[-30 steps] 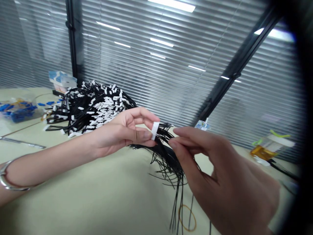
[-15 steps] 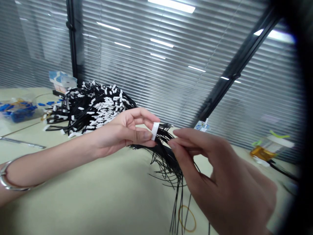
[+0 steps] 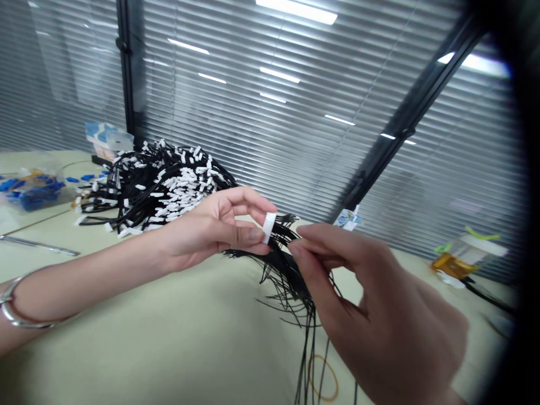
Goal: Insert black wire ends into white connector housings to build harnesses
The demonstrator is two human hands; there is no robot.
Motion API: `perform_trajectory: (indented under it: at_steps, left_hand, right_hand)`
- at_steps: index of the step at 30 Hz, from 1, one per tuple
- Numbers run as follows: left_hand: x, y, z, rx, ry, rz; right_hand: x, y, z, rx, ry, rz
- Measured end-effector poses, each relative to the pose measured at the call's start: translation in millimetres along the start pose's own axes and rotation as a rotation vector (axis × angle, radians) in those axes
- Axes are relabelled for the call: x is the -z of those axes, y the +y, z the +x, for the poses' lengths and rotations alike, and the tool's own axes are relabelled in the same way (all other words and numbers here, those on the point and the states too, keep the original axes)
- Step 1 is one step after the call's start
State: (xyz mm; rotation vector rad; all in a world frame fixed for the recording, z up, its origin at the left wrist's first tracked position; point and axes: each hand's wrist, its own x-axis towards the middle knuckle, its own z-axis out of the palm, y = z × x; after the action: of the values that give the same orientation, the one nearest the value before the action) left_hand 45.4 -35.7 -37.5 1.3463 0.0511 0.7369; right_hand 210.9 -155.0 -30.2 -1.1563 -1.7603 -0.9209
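Note:
Between the thumb and fingertips of my left hand (image 3: 219, 228) is a small white connector housing (image 3: 269, 226), held upright over the table. My right hand (image 3: 375, 304) is closed in a pinch just to the right of it, fingertips apart from the housing. A thin black wire (image 3: 355, 391) runs through the gap of the right hand and hangs below it; its pinched end is too small to see. Behind and below both hands lies a bundle of loose black wires (image 3: 291, 275), its strands trailing toward the table's front.
A big heap of black cables with white connectors (image 3: 181, 188) fills the back left. Beside it are a bag of blue parts (image 3: 36, 188) and a metal rod (image 3: 40, 245). A yellow rubber band (image 3: 323, 378) lies in front; an amber tape roll (image 3: 451, 263) sits at right.
My right hand has shifted slightly left, closer to the white connector housing, and the wire hanging below it has moved left too. My left hand keeps its hold almost unmoved.

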Motion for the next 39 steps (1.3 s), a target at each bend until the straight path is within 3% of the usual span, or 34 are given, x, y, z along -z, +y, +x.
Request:
perform_trajectory:
  at_steps: [7,31,36,39]
  left_hand:
    - [0.3,2,2,-0.025,-0.012,0.023]
    - [-5.0,14,-6,0.033,0.032,0.149]
    - [-3.6,19,-7,0.036,0.051,0.183]
    - [1.5,34,-10,0.012,0.044,0.251]
  right_hand:
    - [-6,9,-5,0.109,0.007,-0.041]
    - [-17,8,-6,0.257,-0.016,0.374]
    - [-19,10,0,0.129,-0.059,0.333]
    - [-21,16,4,0.032,-0.179,0.395]
